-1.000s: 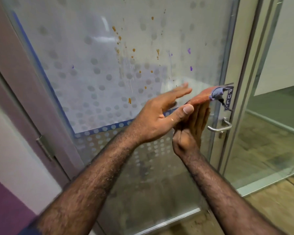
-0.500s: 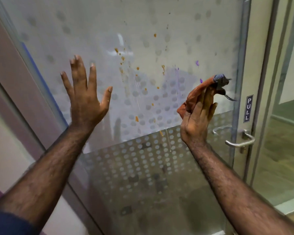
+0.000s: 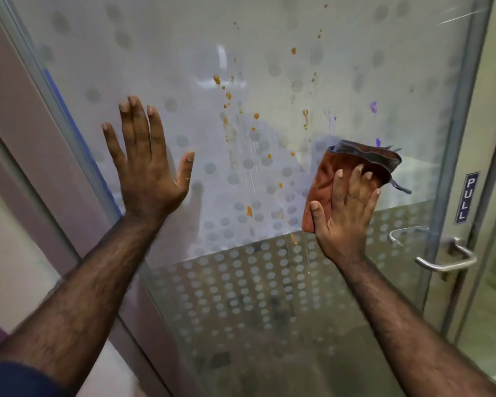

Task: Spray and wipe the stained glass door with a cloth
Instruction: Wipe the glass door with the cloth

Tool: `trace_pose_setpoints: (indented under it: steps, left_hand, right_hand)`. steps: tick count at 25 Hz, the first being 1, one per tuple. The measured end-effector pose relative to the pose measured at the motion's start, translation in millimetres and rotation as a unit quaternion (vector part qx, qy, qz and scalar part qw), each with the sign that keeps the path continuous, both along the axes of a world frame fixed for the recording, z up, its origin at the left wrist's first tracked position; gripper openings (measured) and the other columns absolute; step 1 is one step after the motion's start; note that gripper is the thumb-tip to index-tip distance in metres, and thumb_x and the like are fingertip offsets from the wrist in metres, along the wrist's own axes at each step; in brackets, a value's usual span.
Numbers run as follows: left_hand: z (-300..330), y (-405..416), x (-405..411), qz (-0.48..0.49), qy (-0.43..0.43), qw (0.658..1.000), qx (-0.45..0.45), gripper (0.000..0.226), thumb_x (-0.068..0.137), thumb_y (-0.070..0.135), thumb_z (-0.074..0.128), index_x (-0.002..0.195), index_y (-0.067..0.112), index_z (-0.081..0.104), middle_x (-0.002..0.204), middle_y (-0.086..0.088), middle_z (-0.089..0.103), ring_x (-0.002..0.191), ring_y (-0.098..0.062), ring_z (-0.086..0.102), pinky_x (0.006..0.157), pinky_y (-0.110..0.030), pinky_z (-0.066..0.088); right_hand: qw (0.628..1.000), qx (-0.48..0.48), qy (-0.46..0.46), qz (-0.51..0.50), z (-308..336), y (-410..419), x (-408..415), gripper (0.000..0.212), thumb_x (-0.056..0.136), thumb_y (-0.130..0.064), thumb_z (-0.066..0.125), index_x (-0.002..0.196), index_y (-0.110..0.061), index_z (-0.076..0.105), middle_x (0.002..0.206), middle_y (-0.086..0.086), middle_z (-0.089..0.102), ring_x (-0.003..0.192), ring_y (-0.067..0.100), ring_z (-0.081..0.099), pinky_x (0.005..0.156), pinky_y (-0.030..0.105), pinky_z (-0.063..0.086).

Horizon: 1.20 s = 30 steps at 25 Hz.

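Left hand (image 3: 148,164) is raised left of centre, fingers spread, palm forward; right hand (image 3: 345,213) lies flat, fingers extended, right of centre.

Single head-worn view, wide-angle, facing forward and slightly down, close to the glass door (image 3: 269,67); both forearms enter from the bottom edge. No second view.

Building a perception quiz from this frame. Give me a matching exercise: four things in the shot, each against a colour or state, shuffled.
1. left hand
2. folded orange cloth
3. small paint-like splats
4. curved metal door handle

A. purple
B. untouched, right of both hands
C. empty, fingers spread, raised at the glass
D. pressed to the glass under the right hand

Pairs: 1-C, 2-D, 3-A, 4-B
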<state>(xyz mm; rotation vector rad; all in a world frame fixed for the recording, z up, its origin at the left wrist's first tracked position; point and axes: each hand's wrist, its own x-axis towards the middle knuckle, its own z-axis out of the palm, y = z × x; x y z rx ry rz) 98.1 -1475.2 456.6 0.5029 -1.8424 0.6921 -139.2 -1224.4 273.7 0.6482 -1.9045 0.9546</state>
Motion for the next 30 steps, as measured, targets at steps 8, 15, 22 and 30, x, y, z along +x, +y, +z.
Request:
trace_pose_setpoints:
  steps: [8, 15, 22, 30]
  left_hand:
    - [0, 0, -2, 0.013, 0.012, 1.000, -0.014, 0.091, 0.109, 0.062, 0.037, 0.169, -0.003, 0.015, 0.175, -0.032, 0.013, 0.165, -0.048, 0.011, 0.131, -0.071, 0.008]
    - [1, 2, -3, 0.019, 0.017, 1.000, -0.015, 0.091, 0.108, 0.063, 0.034, 0.169, -0.003, 0.016, 0.175, -0.032, 0.014, 0.165, -0.048, 0.012, 0.131, -0.070, 0.008]
    - [1, 3, -4, 0.028, 0.018, 0.999, -0.015, 0.091, 0.108, 0.063, 0.031, 0.168, -0.004, 0.017, 0.175, -0.033, 0.015, 0.164, -0.049, 0.013, 0.131, -0.071, 0.009]
    - [-3, 3, -6, 0.013, 0.021, 1.000, -0.019, 0.085, 0.111, 0.055, 0.039, 0.165, -0.008, 0.024, 0.171, -0.038, 0.021, 0.161, -0.054, 0.019, 0.128, -0.076, 0.010]
  right_hand:
    - [0.999, 0.044, -0.028, -0.005, -93, -30, 39, 0.079, 0.112, -0.060, 0.033, 0.174, -0.017, 0.009, 0.179, 0.025, 0.013, 0.167, 0.043, 0.009, 0.128, 0.075, 0.018]
    - [0.998, -0.057, 0.009, -0.009, -35, -17, 10, 0.090, 0.106, -0.069, 0.045, 0.170, -0.008, 0.024, 0.175, 0.033, 0.019, 0.164, 0.051, 0.016, 0.132, 0.071, 0.010]
    - [0.998, -0.042, -0.012, -0.044, -51, -37, 21, 0.088, 0.109, -0.068, 0.035, 0.169, -0.004, 0.023, 0.174, 0.034, 0.021, 0.162, 0.055, 0.019, 0.128, 0.077, 0.015]
    - [0.998, -0.050, -0.028, -0.041, -86, -56, 41, 0.106, 0.100, -0.076, 0.044, 0.168, 0.002, 0.023, 0.173, 0.037, 0.020, 0.160, 0.058, 0.020, 0.127, 0.080, 0.013]
